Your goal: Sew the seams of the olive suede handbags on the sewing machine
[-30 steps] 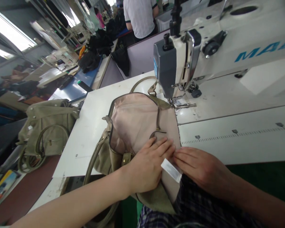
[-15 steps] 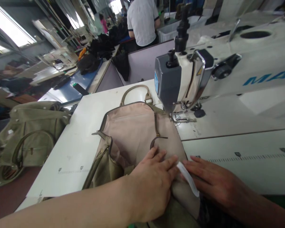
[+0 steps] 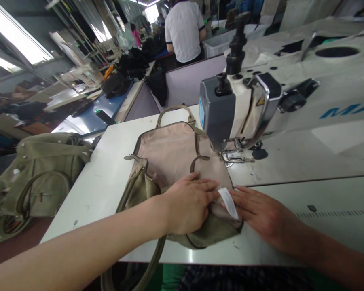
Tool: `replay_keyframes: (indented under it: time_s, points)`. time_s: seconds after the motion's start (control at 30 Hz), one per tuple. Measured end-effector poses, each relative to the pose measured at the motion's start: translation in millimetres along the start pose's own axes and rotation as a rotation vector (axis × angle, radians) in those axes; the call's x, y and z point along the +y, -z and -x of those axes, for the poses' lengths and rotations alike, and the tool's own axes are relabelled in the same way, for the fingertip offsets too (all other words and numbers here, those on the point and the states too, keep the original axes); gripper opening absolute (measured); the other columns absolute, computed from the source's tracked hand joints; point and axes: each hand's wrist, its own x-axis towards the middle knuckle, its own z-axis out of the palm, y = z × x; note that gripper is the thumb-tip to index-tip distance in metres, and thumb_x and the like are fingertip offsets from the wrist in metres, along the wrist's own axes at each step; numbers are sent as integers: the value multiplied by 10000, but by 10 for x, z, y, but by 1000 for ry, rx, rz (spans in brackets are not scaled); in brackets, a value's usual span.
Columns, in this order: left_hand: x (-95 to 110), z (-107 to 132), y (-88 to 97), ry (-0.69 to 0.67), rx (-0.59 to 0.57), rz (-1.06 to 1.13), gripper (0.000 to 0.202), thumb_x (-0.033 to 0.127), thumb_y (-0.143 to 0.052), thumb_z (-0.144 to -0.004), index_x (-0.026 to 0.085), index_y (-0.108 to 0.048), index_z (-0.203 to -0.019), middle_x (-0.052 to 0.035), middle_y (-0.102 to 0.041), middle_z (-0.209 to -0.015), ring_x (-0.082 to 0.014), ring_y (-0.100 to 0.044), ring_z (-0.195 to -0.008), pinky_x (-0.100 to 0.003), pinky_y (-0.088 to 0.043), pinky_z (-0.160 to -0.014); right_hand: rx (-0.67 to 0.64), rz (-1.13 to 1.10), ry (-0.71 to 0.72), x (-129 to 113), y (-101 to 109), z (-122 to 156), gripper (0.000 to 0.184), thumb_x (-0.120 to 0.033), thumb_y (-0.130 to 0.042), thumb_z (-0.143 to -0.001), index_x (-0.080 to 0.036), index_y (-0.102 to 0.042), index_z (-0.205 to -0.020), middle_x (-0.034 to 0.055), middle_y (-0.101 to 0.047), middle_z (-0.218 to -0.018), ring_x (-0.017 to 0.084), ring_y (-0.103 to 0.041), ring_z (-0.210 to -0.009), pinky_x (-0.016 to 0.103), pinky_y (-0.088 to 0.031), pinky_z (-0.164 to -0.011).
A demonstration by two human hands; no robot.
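Note:
An olive bag turned to show its pink lining [image 3: 170,155] lies on the white table [image 3: 109,178] in front of the sewing machine's needle head [image 3: 230,117]. My left hand [image 3: 186,204] lies flat on the lining's near edge, fingers stretched out. My right hand [image 3: 261,214] rests flat on the table beside it, fingertips touching a small white label [image 3: 229,202] at the bag's edge. The presser foot [image 3: 235,157] stands just right of the bag's far corner.
A second olive bag [image 3: 39,178] with round handles sits at the left, beside the table. A person in a white shirt [image 3: 185,30] stands at the back with dark goods piled nearby. The machine bed [image 3: 306,161] stretches right.
The bag has been slid up onto the table, toward the needle. Both hands moved with it, and the label now stands up between them.

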Motion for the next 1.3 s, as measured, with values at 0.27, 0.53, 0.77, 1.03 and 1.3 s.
replay_keyframes:
  time_s: [0.27, 0.53, 0.77, 1.03, 1.3]
  points:
    - [-262, -188, 149, -12, 0, -46, 550, 99, -424, -853, 162, -393, -1399, -84, -343, -1483, -174, -304, -1391, -512, -130, -1159, -51, 120, 91, 323, -35, -208, 405, -42, -328, -947, -119, -529, -1290, 130, -622, -1239, 221, -576, -1150, 463, -476, -991]
    - [-467, -344, 113, 14, 99, -85, 577, 138, -430, -850, 188, -359, -1420, -87, -340, -1490, -180, -319, -1382, -523, -51, -1155, -15, 93, -21, 386, -46, -328, 424, -58, -343, -916, -24, -494, -1310, 191, -583, -1264, 266, -506, -1215, 460, -466, -1008]
    - [-490, -173, 486, 112, 25, -331, 503, 387, -280, -986, 142, -693, -837, -92, -712, -851, -210, -651, -833, -380, -433, -885, -5, 6, -52, 364, -54, -361, 485, -40, -366, -901, -61, -420, -1383, 185, -561, -1285, 284, -472, -1238, 489, -452, -1021]
    - [595, 488, 352, -2, -102, -40, 293, 415, -527, -898, 183, -628, -750, 0, -615, -607, -150, -560, -507, -260, -387, -474, 14, -109, -124, 385, -52, -298, 485, 3, -345, -861, -55, -470, -1326, 175, -548, -1300, 258, -466, -1237, 477, -449, -1022]
    - [347, 313, -195, 87, 322, 196, 357, 175, -370, -927, 136, -475, -1266, -93, -549, -1251, -173, -549, -1110, -292, -462, -972, 17, -151, -97, 385, 64, -216, 363, -46, -357, -921, -152, -607, -1162, 111, -640, -1160, 223, -569, -1090, 445, -487, -945]
